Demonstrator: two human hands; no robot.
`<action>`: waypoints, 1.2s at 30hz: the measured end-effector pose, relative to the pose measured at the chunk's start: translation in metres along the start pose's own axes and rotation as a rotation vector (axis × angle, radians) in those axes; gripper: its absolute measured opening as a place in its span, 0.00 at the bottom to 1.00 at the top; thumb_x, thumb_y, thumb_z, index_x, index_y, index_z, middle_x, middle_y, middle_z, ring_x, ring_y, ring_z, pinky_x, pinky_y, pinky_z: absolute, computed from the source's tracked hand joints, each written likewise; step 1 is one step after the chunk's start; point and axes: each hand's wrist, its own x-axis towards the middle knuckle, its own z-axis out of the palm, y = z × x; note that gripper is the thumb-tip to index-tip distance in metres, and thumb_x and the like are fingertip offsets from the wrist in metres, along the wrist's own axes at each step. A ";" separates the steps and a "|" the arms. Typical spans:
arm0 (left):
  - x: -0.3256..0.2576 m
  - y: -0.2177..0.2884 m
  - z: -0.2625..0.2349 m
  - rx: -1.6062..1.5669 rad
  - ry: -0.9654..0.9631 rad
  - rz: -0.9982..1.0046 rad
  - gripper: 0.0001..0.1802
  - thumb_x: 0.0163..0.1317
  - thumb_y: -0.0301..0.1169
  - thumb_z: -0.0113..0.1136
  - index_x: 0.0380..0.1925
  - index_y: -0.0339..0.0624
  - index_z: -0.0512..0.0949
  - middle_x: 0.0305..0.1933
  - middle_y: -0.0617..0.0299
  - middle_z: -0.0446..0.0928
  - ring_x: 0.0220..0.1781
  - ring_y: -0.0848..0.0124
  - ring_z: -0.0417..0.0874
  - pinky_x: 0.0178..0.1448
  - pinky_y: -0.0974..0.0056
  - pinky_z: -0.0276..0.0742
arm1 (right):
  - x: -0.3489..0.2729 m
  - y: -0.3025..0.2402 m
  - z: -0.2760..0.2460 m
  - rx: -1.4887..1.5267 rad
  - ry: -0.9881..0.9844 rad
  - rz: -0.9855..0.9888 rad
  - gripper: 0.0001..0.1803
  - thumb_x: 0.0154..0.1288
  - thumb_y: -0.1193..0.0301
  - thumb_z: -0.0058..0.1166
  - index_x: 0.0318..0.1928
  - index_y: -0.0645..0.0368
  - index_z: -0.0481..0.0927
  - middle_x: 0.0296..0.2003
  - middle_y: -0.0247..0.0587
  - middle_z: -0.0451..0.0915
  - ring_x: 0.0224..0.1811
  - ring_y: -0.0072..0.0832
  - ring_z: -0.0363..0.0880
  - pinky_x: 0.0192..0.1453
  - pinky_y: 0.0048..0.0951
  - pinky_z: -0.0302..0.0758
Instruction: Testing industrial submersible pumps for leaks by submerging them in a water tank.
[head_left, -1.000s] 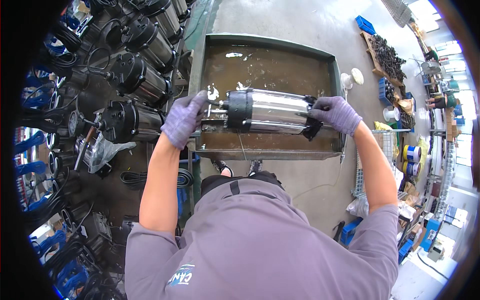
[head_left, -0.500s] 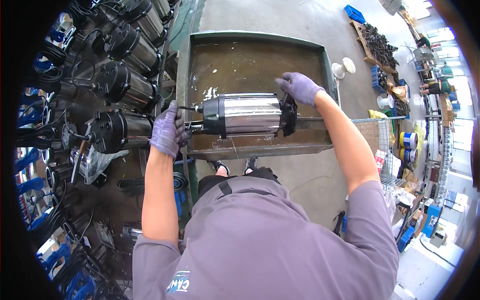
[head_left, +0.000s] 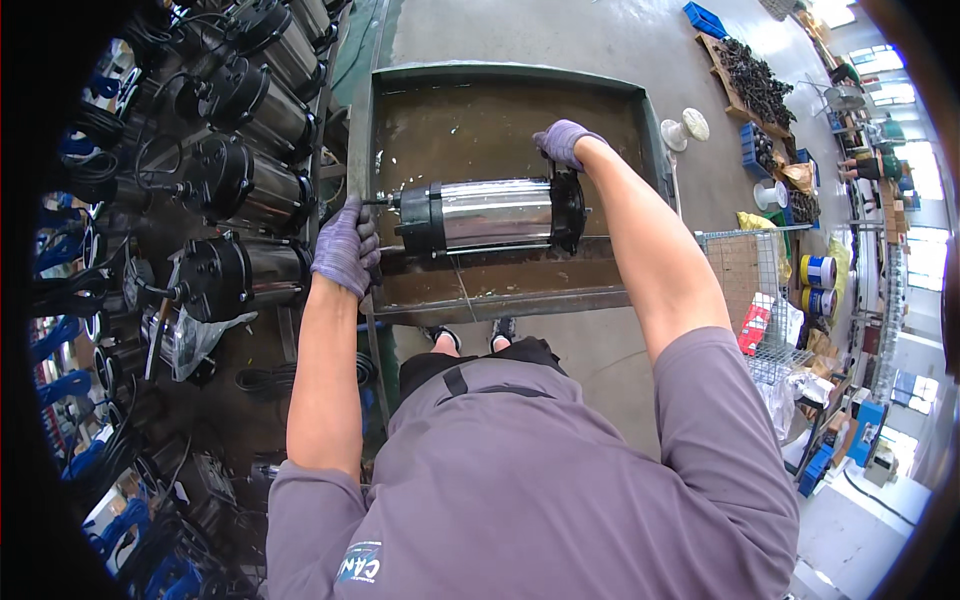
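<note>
A pump motor point(head_left: 495, 213), with a bright steel barrel and black end pieces, lies crosswise over a shallow metal tank point(head_left: 655, 160) of murky brown liquid. My left hand point(head_left: 345, 248), in a purple-grey glove, is closed at the motor's left end, around the dark cable point(head_left: 377, 201) that comes out there. At the other end, my right hand point(head_left: 566, 143), gloved too, has its fingers curled on the upper edge of the black end piece point(head_left: 568, 212). Its exact grip is partly hidden by the hand itself. A thin bar runs under the barrel.
Several similar motors point(head_left: 245, 270) with coiled cables stand close along my left. Right of the tank are a white spool point(head_left: 685, 130) and a wire basket point(head_left: 745, 280). Farther right lie a pallet of dark parts point(head_left: 755, 85) and blue bins point(head_left: 757, 150).
The pump motor has shifted slightly away from me and appears turned a little. My right hand has moved left and away from me, while my left hand has stayed near the cable.
</note>
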 end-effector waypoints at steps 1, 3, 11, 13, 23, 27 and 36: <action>-0.003 0.001 0.002 0.034 0.006 -0.001 0.20 0.74 0.51 0.64 0.28 0.54 0.73 0.15 0.77 0.61 0.10 0.81 0.56 0.13 0.71 0.50 | 0.002 0.004 0.003 -0.025 0.029 -0.023 0.25 0.76 0.54 0.47 0.41 0.63 0.88 0.38 0.59 0.87 0.43 0.52 0.84 0.54 0.47 0.78; -0.011 0.001 0.007 0.072 0.005 -0.003 0.20 0.73 0.51 0.64 0.28 0.54 0.73 0.15 0.77 0.60 0.10 0.81 0.56 0.13 0.72 0.50 | 0.002 0.018 0.004 -0.046 0.062 -0.040 0.26 0.76 0.54 0.47 0.40 0.64 0.88 0.37 0.58 0.87 0.42 0.51 0.85 0.54 0.46 0.78; -0.069 -0.004 -0.016 0.298 -0.112 0.084 0.22 0.78 0.50 0.56 0.24 0.54 0.69 0.13 0.76 0.59 0.10 0.81 0.57 0.14 0.71 0.50 | -0.139 0.021 0.017 0.287 0.177 -0.296 0.27 0.78 0.51 0.48 0.45 0.66 0.84 0.38 0.60 0.85 0.42 0.51 0.85 0.53 0.45 0.78; -0.080 -0.007 -0.015 0.375 -0.097 0.111 0.24 0.78 0.50 0.56 0.22 0.54 0.67 0.12 0.75 0.59 0.10 0.81 0.58 0.15 0.70 0.50 | -0.165 0.026 0.032 0.307 0.234 -0.340 0.25 0.78 0.52 0.50 0.44 0.65 0.82 0.35 0.58 0.84 0.38 0.49 0.83 0.48 0.43 0.79; -0.113 -0.036 -0.024 0.530 -0.147 0.260 0.25 0.79 0.50 0.56 0.23 0.51 0.67 0.14 0.75 0.59 0.13 0.83 0.57 0.17 0.72 0.51 | -0.239 0.037 0.104 0.183 0.431 -0.200 0.14 0.78 0.56 0.48 0.49 0.48 0.82 0.32 0.53 0.87 0.39 0.55 0.87 0.45 0.55 0.80; -0.115 -0.047 -0.030 0.488 -0.175 0.243 0.24 0.78 0.50 0.57 0.24 0.50 0.70 0.16 0.75 0.62 0.15 0.84 0.60 0.20 0.73 0.53 | -0.244 0.045 0.124 0.322 0.505 -0.188 0.11 0.78 0.59 0.51 0.49 0.46 0.83 0.30 0.51 0.86 0.36 0.53 0.87 0.42 0.54 0.80; -0.108 -0.083 -0.044 0.388 -0.116 0.171 0.22 0.79 0.48 0.56 0.26 0.49 0.73 0.17 0.73 0.66 0.16 0.83 0.63 0.20 0.72 0.56 | -0.246 0.045 0.156 0.388 0.583 -0.177 0.14 0.78 0.56 0.51 0.51 0.50 0.82 0.35 0.51 0.87 0.39 0.55 0.86 0.43 0.54 0.80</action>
